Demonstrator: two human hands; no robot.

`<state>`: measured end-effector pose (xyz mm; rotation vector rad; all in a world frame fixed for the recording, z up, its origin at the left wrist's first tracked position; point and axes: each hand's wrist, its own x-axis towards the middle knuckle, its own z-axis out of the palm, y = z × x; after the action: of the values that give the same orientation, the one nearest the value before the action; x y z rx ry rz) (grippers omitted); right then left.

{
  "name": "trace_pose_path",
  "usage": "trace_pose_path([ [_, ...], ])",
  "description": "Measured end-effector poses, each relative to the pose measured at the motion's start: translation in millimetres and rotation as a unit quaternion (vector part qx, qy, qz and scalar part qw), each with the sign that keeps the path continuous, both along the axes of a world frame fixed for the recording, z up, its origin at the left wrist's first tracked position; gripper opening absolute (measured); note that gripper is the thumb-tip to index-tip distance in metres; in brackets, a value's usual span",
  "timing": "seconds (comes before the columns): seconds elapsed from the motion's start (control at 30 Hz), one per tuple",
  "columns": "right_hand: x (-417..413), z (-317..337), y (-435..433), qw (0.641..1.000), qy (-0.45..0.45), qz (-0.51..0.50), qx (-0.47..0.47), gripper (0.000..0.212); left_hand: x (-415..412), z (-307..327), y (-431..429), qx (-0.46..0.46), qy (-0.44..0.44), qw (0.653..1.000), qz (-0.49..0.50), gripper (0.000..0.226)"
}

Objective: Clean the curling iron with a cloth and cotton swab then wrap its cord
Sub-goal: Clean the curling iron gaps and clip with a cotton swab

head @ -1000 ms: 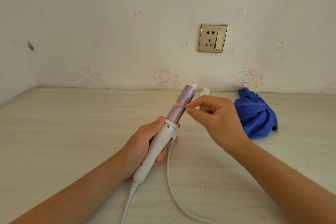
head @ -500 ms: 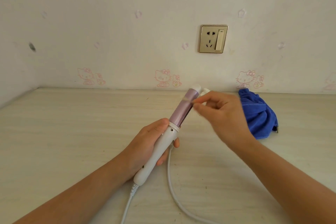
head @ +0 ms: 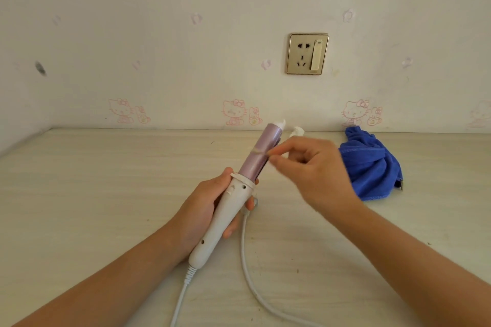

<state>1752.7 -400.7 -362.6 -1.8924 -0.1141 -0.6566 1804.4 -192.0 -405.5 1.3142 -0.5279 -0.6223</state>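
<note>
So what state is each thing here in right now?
Curling iron: lifted off the table, tilted, clamp open.
Left hand: shut around the iron's white handle.
Right hand: pinching a swab against the purple barrel.
Cord: loose on the table, unwrapped.
Cloth: crumpled on the table, untouched.
Socket: nothing plugged in.

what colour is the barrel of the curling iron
Pale purple barrel, white handle; the head view shows it.
</note>
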Motion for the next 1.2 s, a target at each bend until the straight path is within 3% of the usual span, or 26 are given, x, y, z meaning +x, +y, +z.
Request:
trace_pose_path([
  [0.1, 4.4, 4.4, -14.0, 0.999, -0.021, -0.034, 0.018, 0.018, -0.2, -1.7, -0.4, 0.007, -0.010, 1.000, 0.017, 0.074],
  [0.23, -6.9, -8.6, 13.8, 0.997, 0.023, 0.061, -0.040, 0.020, -2.4, 1.2, -1.9, 0.010, -0.041, 0.999, 0.028, 0.071],
  [0.33, 0.6, -2.0, -0.3, 1.000, 0.001, 0.006, -0.004, 0.015, -5.6, 1.5, -3.9, 0.004, -0.065, 0.997, 0.038, 0.076],
  [0.43, 4.7, 4.3, -14.3, 0.999, -0.020, -0.028, 0.022, 0.011, -8.3, 2.2, -3.8, 0.016, -0.076, 0.995, 0.057, 0.072],
  [0.57, -6.6, -7.1, 12.3, 0.998, 0.017, 0.056, -0.032, 0.016, -7.8, 2.5, -5.2, 0.024, -0.068, 0.995, 0.075, 0.054],
  [0.73, 5.1, 5.0, -13.6, 0.999, -0.020, -0.039, 0.014, 0.015, -12.6, 3.5, -7.0, 0.052, -0.091, 0.993, 0.046, 0.029],
  [0.9, -5.9, -9.5, 13.8, 0.999, 0.005, 0.044, -0.030, 0.015, -9.7, 17.6, -0.3, 0.122, -0.172, 0.972, 0.106, 0.023],
  [1.07, 1.7, 0.6, -6.2, 0.996, -0.069, -0.044, 0.036, 0.007, -13.7, 26.9, 3.3, 0.151, -0.248, 0.946, 0.142, 0.033],
  [1.2, -7.4, -8.0, 14.9, 0.999, -0.045, 0.025, -0.002, 0.014, -14.0, 28.0, 5.1, 0.138, -0.261, 0.943, 0.153, 0.029],
])
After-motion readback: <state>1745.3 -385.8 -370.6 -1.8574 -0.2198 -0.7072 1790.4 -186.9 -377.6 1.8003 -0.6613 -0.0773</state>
